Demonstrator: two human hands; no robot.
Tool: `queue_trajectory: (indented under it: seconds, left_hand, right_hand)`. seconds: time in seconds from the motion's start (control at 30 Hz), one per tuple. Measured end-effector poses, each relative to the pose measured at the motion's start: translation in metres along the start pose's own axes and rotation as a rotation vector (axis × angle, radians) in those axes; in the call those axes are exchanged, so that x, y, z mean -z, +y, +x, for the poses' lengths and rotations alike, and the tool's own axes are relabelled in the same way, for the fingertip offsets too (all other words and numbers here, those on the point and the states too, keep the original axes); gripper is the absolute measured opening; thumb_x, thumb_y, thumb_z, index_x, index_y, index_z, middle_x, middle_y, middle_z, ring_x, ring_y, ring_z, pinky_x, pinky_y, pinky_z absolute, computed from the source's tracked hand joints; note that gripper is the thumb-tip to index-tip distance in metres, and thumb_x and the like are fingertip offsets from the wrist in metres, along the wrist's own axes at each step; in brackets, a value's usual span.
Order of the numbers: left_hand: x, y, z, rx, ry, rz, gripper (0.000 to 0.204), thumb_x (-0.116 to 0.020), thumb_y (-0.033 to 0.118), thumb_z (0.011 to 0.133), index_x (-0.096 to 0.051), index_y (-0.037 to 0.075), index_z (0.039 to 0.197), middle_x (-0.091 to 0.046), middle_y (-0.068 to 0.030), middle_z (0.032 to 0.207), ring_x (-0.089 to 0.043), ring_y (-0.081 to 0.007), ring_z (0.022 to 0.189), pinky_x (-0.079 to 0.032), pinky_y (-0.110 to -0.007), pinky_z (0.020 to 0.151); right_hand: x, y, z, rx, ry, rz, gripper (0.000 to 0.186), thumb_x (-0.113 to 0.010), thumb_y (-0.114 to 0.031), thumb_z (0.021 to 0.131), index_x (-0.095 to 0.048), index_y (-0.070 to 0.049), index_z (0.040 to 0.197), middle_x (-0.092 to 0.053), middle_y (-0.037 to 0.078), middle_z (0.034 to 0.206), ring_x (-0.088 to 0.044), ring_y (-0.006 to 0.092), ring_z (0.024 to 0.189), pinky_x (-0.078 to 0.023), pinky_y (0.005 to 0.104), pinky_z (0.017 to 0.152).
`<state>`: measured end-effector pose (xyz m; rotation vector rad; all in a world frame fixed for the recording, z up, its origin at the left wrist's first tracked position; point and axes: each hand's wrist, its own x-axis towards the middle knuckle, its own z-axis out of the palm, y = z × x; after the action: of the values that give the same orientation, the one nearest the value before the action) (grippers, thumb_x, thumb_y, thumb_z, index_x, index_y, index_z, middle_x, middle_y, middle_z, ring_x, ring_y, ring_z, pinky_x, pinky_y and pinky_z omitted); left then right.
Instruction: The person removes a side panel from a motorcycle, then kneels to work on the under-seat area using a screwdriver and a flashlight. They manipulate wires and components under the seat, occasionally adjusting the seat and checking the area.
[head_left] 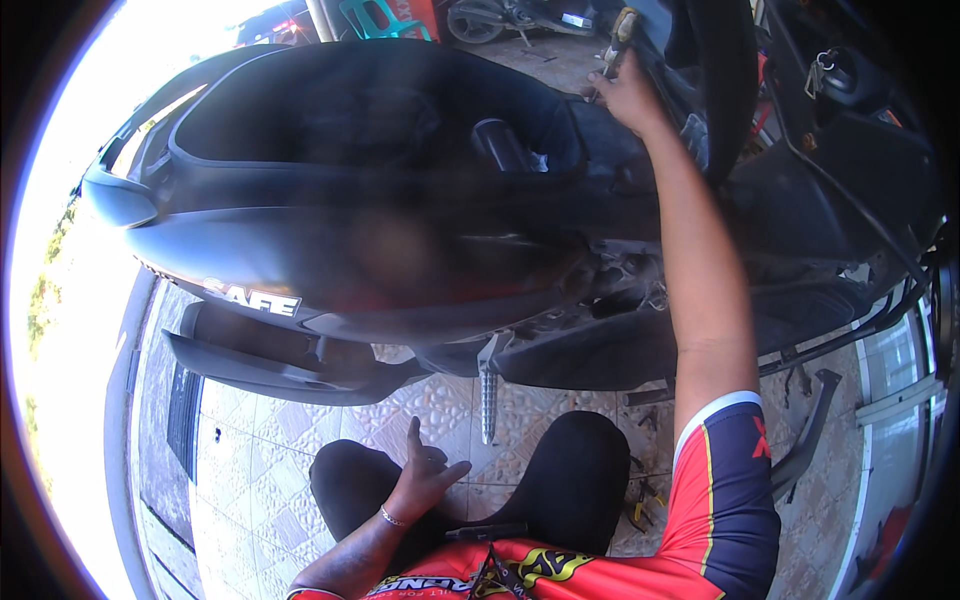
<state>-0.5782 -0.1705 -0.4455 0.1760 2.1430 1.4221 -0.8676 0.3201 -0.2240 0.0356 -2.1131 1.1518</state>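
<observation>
Currently, my right hand [628,97] reaches across the scooter [420,240], pinching a yellowish-handled tool [626,25] at its far side; left hand [425,478], empty, fingers spread near my knee [343,470], likely for balance.

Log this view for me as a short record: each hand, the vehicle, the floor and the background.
Left hand: open, holding nothing, between the knees
Right hand: reaching across, at a tan-ended object; exact grip unclear
Vehicle: black scooter, silver footpeg pointing toward the person, keys at right
Floor: patterned tiles, yellow-handled tool at lower right
Background: green chair, another motorbike
</observation>
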Motion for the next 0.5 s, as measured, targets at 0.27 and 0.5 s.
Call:
queue_trajectory:
  seconds: [0.27,0.5]
  left_hand:
    - [-0.0005,0.0016,-0.0006,0.018,0.021,-0.003,0.123,-0.082,0.018,0.08,0.018,-0.012,0.146,-0.054,-0.0013,0.075,-0.053,-0.0096,0.069,-0.048,-0.024,0.072]
    - [-0.0009,-0.0001,0.0012,0.016,0.011,-0.033,0.124,-0.082,0.017,0.08,0.019,-0.011,0.146,-0.054,-0.0017,0.075,-0.053,-0.0097,0.069,-0.048,-0.024,0.072]
  right_hand:
    - [-0.0002,-0.0006,-0.0002,-0.009,0.042,-0.095,0.06,-0.065,-0.007,0.091,-0.031,-0.003,0.141,-0.067,0.015,0.105,-0.074,0.0216,0.079,-0.056,0.0343,0.068]
    - [0.0005,-0.0016,0.0002,-0.043,0.0,0.0,0.067,-0.067,-0.01,0.091,-0.028,-0.002,0.144,-0.069,0.014,0.1,-0.074,0.0209,0.078,-0.057,0.0348,0.069]
